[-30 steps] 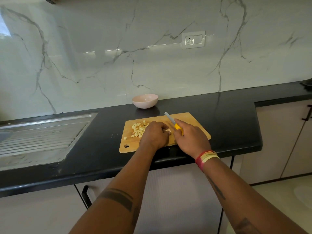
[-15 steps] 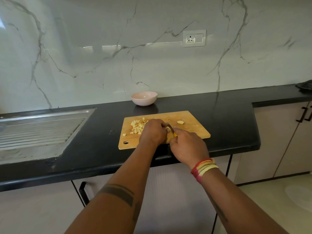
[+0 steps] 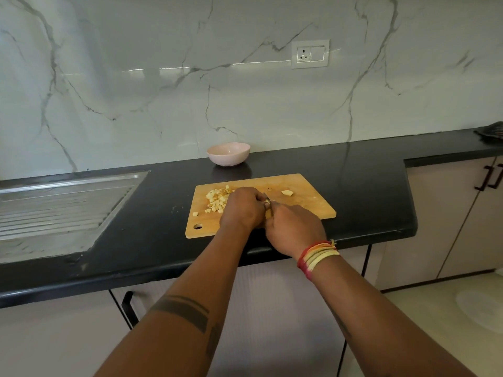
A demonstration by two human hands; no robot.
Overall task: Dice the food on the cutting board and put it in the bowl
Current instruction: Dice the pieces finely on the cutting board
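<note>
Since the earlier frame the right hand (image 3: 295, 229) has pulled back toward the near edge of the cutting board (image 3: 304, 206), fingers wrapped round the knife (image 3: 268, 202). The left hand (image 3: 242, 209) curls over a hidden piece mid-board — a slip could nick it. Diced food (image 3: 216, 200) lies left; one chunk (image 3: 287, 192) right; the bowl (image 3: 228, 153) beyond — empty.

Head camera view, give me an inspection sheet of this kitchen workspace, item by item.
Surface: black countertop, wooden cutting board near its front edge.
Job's things: diced pieces piled on the board's left; one uncut chunk to the right; pink bowl behind the board, no food seen in it; knife, only a sliver visible.
Clutter: nothing seen.
Hands: left hand curled over food at the cut; right hand grips the knife.
Cables: nothing seen.
Surroundings: steel drainboard left, wall socket, cabinets right.
</note>
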